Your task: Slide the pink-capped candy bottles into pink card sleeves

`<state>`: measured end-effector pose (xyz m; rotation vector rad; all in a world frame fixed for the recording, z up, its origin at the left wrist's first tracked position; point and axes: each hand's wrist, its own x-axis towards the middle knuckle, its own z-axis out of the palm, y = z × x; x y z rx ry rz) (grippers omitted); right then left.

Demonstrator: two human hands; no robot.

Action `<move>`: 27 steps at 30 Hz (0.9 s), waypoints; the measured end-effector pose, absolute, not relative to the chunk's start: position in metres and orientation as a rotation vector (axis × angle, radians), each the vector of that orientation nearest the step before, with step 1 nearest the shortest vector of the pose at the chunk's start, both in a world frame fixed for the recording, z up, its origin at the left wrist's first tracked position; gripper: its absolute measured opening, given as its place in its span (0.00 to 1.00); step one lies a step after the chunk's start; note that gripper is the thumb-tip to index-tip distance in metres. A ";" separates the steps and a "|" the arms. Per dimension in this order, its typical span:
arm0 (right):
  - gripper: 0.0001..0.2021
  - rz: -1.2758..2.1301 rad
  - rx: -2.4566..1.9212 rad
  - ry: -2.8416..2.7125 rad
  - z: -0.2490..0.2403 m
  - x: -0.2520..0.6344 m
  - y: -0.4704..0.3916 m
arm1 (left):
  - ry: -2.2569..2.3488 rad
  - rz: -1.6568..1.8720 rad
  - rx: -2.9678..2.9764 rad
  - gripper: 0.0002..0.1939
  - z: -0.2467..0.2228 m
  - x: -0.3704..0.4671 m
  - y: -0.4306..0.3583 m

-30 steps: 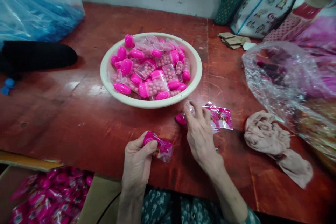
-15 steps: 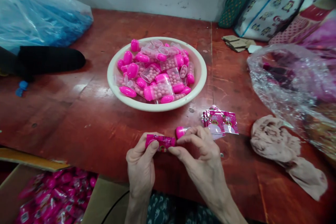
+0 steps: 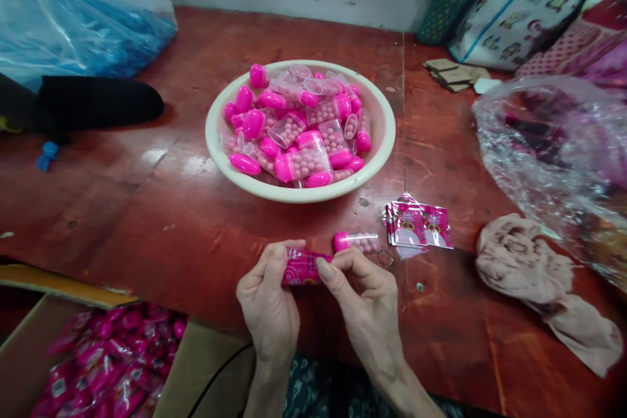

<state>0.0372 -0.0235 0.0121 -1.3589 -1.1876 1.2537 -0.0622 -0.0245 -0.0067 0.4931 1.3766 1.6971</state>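
Observation:
Both hands pinch one pink printed wrapper sleeve (image 3: pixel 306 268) just above the table's near edge. My left hand (image 3: pixel 272 304) is closed on its left end, and my right hand (image 3: pixel 367 300) grips its right end between thumb and fingers. Whether anything sits inside the sleeve cannot be seen. Just beyond my right fingers lies a small clear bottle (image 3: pixel 360 241) with a pink cap and pale pink beads. To its right is a stack of flat pink wrappers (image 3: pixel 411 225).
A white basin (image 3: pixel 298 194) holds many similar bottles. Below left, a cardboard box (image 3: pixel 196 366) contains pink wrapped packs (image 3: pixel 112 366). A crumpled beige cloth (image 3: pixel 524 261) and clear plastic bag (image 3: pixel 529 144) lie right; a blue-filled bag (image 3: pixel 98 26) and black object (image 3: pixel 98 103) lie left.
My right hand has come in from beside the bottle and now holds the wrapper sleeve's right end. The bottle is more exposed. The whole view has shifted slightly.

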 end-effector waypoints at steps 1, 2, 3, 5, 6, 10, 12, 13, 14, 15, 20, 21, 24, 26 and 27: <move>0.11 1.299 -1.367 -1.148 0.011 0.035 -0.023 | 1.395 1.709 0.503 0.10 -0.007 -0.062 -0.025; 0.11 1.351 -1.371 -1.106 0.009 0.034 -0.022 | 1.397 1.731 0.534 0.10 -0.008 -0.063 -0.025; 0.12 1.400 -1.368 -1.072 0.008 0.035 -0.020 | 1.372 1.747 0.582 0.09 -0.008 -0.063 -0.025; 0.13 1.447 -1.356 -1.068 0.008 0.039 -0.016 | 1.281 1.737 0.668 0.06 -0.009 -0.065 -0.025; 0.13 1.429 -1.358 -1.107 0.008 0.044 -0.014 | 1.239 1.712 0.679 0.04 -0.010 -0.067 -0.024; 0.11 0.923 -1.481 -1.489 0.006 0.070 -0.003 | 1.215 1.647 0.428 0.01 -0.012 -0.071 -0.022; 0.09 0.562 -1.550 -1.744 0.000 0.083 0.004 | 1.217 1.665 0.244 0.03 -0.012 -0.072 -0.020; 0.11 0.447 -1.564 -1.852 -0.004 0.087 0.006 | 1.217 1.666 0.174 0.04 -0.011 -0.073 -0.019; 0.11 0.391 -1.568 -1.930 -0.009 0.090 0.008 | 1.213 1.664 0.125 0.04 -0.010 -0.074 -0.018; 0.11 0.377 -1.569 -1.984 -0.012 0.091 0.009 | 1.208 1.661 0.092 0.05 -0.009 -0.074 -0.018; 0.03 0.473 -1.612 -2.058 -0.014 0.083 0.001 | 1.166 1.668 0.029 0.04 -0.004 -0.075 -0.017; 0.03 0.555 -1.625 -1.993 -0.012 0.080 -0.002 | 1.169 1.665 0.023 0.04 -0.003 -0.075 -0.017; 0.05 0.895 -1.611 -1.655 -0.002 0.075 -0.011 | 1.187 1.654 0.026 0.04 -0.003 -0.075 -0.017; 0.06 1.068 -1.572 -1.454 0.003 0.072 -0.016 | 1.194 1.648 0.052 0.04 -0.004 -0.074 -0.017; 0.07 1.122 -1.550 -1.390 0.005 0.071 -0.018 | 1.195 1.638 0.072 0.04 -0.004 -0.073 -0.017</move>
